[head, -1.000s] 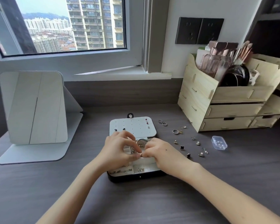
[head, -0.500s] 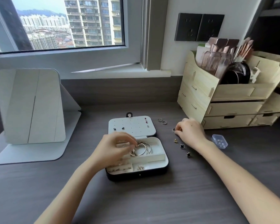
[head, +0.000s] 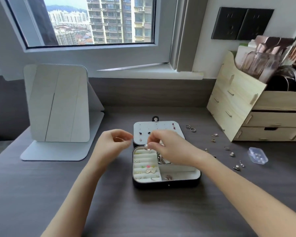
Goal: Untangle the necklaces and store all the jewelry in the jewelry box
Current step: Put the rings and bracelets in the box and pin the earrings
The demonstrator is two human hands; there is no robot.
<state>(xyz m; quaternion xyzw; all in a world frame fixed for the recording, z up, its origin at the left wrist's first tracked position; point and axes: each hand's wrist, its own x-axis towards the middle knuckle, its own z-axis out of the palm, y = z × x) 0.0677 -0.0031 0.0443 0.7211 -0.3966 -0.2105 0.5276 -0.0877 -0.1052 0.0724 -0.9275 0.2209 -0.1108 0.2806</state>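
A black jewelry box (head: 167, 184) lies open on the desk, its white lid (head: 143, 127) flat behind it with a few studs pinned in. Small earrings sit in the ring rolls (head: 144, 165) on the left; silver bangles (head: 161, 159) lie partly hidden under my right hand. My right hand (head: 171, 147) hovers over the box's back left part and pinches a silver ring (head: 147, 147) at its fingertips. My left hand (head: 113, 144) hangs left of the box, fingers loosely curled, holding nothing. Two rings (head: 190, 128) and several small earrings (head: 231, 153) lie on the desk to the right.
A white folding mirror (head: 58, 106) stands at the left. A wooden drawer organiser (head: 256, 117) with brushes and bottles fills the back right. A small clear plastic case (head: 257, 157) lies right of the loose earrings. Behind the desk is a window sill.
My right hand came back from the loose jewelry at the right to above the box, now pinching a ring. My left hand lifted off the box and moved left.
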